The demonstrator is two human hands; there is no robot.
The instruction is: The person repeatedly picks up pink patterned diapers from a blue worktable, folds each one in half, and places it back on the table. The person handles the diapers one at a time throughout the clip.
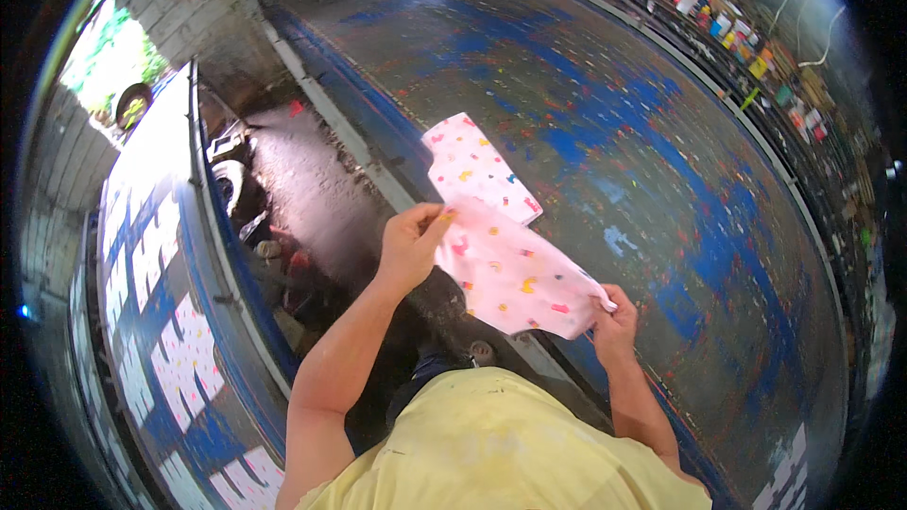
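Note:
Between my two hands hangs a pink fabric piece (pixel 515 274) printed with small colourful figures, stretched slantwise over the near edge of the large table. My left hand (pixel 413 244) pinches its upper left corner, fingers closed. At the opposite end, my right hand (pixel 616 326) grips the lower right corner, where a bit of the cloth sticks out past the fingers. Just beyond lies a similar pale pink printed fabric piece (pixel 477 161), flat on the paint-stained table (pixel 605 113). The held cloth covers part of its lower end.
Another long table (pixel 241 359) on the left carries several printed fabric pieces (pixel 184 359) laid in rows. Between the tables runs a floor strip (pixel 307 179) with a tyre-like ring (pixel 231 184) and clutter. Shelves of bottles and tubs (pixel 727 28) line the far right.

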